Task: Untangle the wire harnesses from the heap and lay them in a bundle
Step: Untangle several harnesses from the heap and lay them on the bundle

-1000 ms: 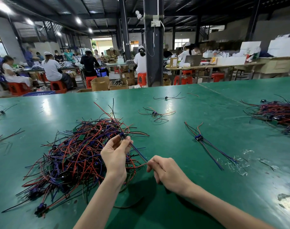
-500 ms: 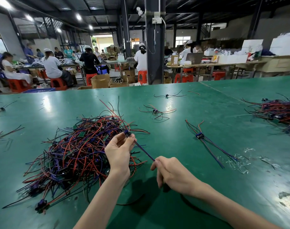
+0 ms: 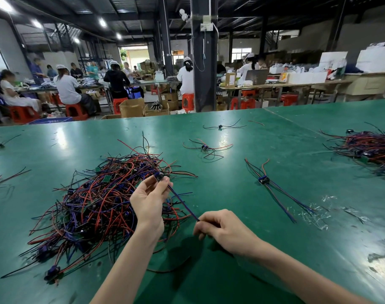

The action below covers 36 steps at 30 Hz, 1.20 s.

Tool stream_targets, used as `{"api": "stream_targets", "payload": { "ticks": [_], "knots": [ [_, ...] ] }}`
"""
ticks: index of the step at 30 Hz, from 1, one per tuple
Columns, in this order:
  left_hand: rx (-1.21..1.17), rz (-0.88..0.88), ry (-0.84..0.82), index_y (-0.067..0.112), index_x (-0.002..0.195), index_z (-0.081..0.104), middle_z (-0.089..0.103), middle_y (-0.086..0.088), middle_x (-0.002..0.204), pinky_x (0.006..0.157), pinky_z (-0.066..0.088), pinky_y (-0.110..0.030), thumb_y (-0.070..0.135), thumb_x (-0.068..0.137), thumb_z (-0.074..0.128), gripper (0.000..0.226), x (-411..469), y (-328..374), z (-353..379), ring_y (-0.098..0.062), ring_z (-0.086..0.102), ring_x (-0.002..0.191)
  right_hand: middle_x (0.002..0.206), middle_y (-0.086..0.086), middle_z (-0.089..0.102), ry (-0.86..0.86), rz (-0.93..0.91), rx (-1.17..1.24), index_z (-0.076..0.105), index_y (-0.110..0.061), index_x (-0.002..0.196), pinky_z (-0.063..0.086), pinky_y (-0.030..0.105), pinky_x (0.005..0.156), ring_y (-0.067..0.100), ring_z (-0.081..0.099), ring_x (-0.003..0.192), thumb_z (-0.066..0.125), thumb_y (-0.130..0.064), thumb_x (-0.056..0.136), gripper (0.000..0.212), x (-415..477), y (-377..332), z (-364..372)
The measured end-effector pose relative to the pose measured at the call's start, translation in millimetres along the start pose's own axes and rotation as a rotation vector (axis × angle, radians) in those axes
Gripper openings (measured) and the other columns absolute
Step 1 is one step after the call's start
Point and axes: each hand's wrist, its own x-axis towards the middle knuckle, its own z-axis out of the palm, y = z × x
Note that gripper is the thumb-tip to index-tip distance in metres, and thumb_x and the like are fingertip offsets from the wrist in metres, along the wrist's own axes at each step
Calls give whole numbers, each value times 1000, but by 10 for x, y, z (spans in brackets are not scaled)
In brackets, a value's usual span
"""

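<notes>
The blue wire [image 3: 182,201] has been drawn out further from the heap [image 3: 95,200], its connector [image 3: 159,175] pinched by the left grip [image 3: 148,202], its tail by the right grip [image 3: 224,230].

The left hand [image 3: 148,202] pinches the dark connector [image 3: 159,176] of a harness above the tangled heap [image 3: 95,200]. The right hand [image 3: 227,231] pinches its blue wires [image 3: 182,201], which run taut between the two hands. A separate harness [image 3: 264,179] lies alone on the green surface [image 3: 220,189], right of the heap.

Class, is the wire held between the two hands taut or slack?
Taut: the wire runs straight from the left hand to the right hand.
</notes>
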Motion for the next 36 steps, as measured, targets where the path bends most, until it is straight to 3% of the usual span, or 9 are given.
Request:
{"api": "stream_targets", "payload": {
  "ticks": [3,8,15,20,23,26,31,36],
  "knots": [
    [-10,-5,-10,6,85,66,67,-6,79,63,55,-18,-5,81,68,12,-14,-3,-2,-14,67,68,67,-1,66,26,14,3,70,-27,74,47,32,64,19,54,65,59,-17,92,23,8,18,-5],
    [25,8,-20,7,86,67,69,-5,79,66,55,-20,-3,80,69,12,-16,-16,-2,-17,67,72,59,-8,64,36,212,185,70,-24,83,44,21,49,0,45,44,55,-14,94,21,44,71,-6],
    [41,18,-58,6,90,67,70,-4,77,69,57,-23,-3,79,70,15,-45,-32,15,-17,67,73,57,-3,61,75,284,274,68,-11,84,34,16,41,3,41,39,50,-3,94,22,91,119,-25],
    [38,31,-125,5,91,66,72,-4,74,79,57,-33,7,68,75,24,-127,51,40,-21,67,75,52,7,58,111,372,452,68,3,84,25,17,35,7,32,37,51,2,91,18,124,129,-88],
    [-74,-29,-223,-2,93,63,71,-10,75,73,59,-31,7,64,73,32,-199,128,71,-24,68,72,56,15,57,138,413,534,67,6,78,18,14,33,11,27,38,51,6,88,19,138,138,-132],
    [-181,-135,-343,-5,93,61,69,-14,72,64,58,-28,1,64,70,31,-280,168,128,-25,68,65,71,23,58,175,417,569,67,1,66,16,12,33,17,34,47,51,8,86,27,145,160,-171],
    [-190,-242,-465,-2,86,61,69,-17,71,61,58,-28,-5,64,66,23,-342,180,167,-26,69,62,53,12,57,184,411,521,69,1,71,15,12,32,12,34,37,51,6,86,24,155,190,-195],
    [-180,-297,-508,-1,86,60,68,-17,69,61,58,-29,-5,62,66,25,-373,128,185,-26,69,61,49,7,58,174,402,447,70,-3,71,15,13,32,15,28,36,55,1,86,22,158,215,-179]
  ]
}}
